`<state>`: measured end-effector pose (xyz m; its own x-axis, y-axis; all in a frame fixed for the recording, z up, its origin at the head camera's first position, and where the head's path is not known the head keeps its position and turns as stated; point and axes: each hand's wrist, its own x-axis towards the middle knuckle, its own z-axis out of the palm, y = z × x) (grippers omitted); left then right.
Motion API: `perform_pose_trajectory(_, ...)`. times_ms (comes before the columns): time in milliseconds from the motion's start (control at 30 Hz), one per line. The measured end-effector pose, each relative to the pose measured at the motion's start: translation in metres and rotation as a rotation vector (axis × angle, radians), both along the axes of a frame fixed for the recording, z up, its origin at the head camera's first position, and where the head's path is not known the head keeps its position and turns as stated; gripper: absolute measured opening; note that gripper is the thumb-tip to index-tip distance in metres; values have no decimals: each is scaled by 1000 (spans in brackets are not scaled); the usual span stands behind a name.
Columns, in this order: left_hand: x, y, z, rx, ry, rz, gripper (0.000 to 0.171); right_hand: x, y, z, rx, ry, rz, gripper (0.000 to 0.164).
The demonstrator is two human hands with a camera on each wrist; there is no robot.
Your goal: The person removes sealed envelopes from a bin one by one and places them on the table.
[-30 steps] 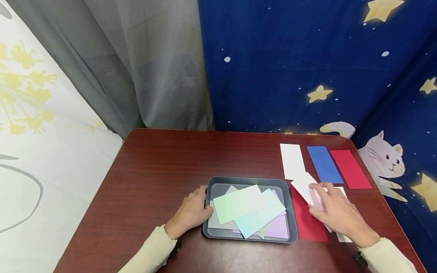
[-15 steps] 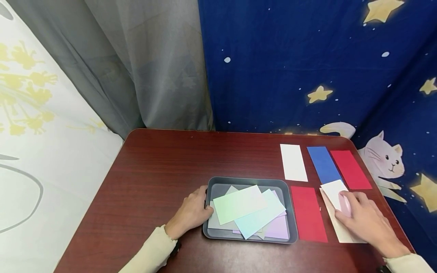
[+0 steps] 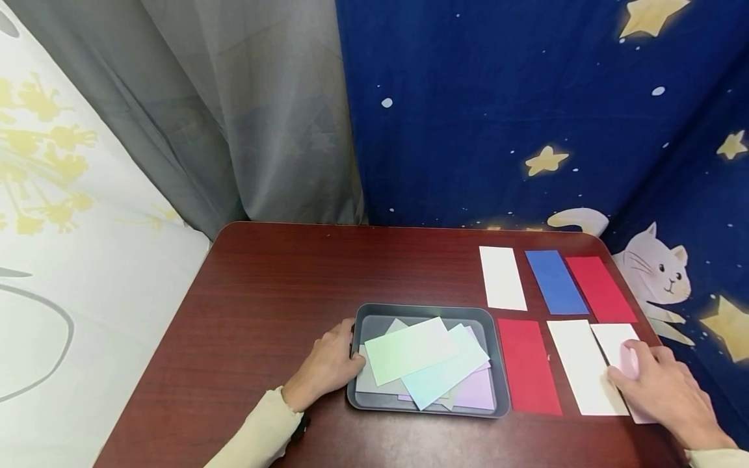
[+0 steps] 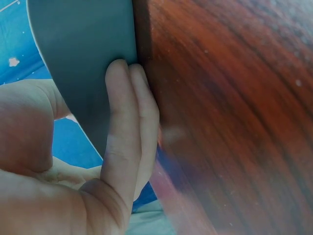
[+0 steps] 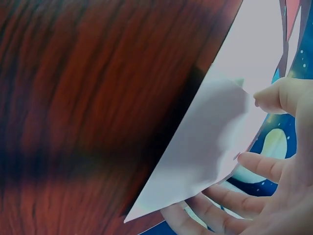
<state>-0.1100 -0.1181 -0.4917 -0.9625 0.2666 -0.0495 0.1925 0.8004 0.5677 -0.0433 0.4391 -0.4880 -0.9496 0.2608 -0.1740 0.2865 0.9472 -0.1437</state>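
Observation:
My left hand (image 3: 330, 361) grips the left rim of a dark grey tray (image 3: 433, 311), fingers against its outer wall, as the left wrist view shows. Inside the tray lie overlapping pastel cards, among them a green card (image 3: 404, 354) and a light blue card (image 3: 441, 370). At the table's right edge my right hand (image 3: 673, 393) holds a pale card (image 3: 608, 337), pinched between thumb and fingers, low over the wood. It lies alongside a white card (image 3: 585, 367). From the right wrist view, the pale card (image 5: 205, 132) is slightly bent, with fingertips at its edges.
Left of the white card is a red card (image 3: 529, 367). Behind these, another white card (image 3: 503, 278), a blue card (image 3: 556, 281) and a second red card (image 3: 603, 289) form a back row. Curtains (image 3: 468, 130) hang behind the brown table (image 3: 281, 292).
My right hand has moved right with the pale card, from over the front red card, past the white card, to the table's right edge. My left hand and the tray stay put.

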Motion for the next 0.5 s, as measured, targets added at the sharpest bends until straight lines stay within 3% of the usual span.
perform_pose_trajectory(500,0,0,0,-6,-1,3,58,4,14,-7,20,1,-40,79)
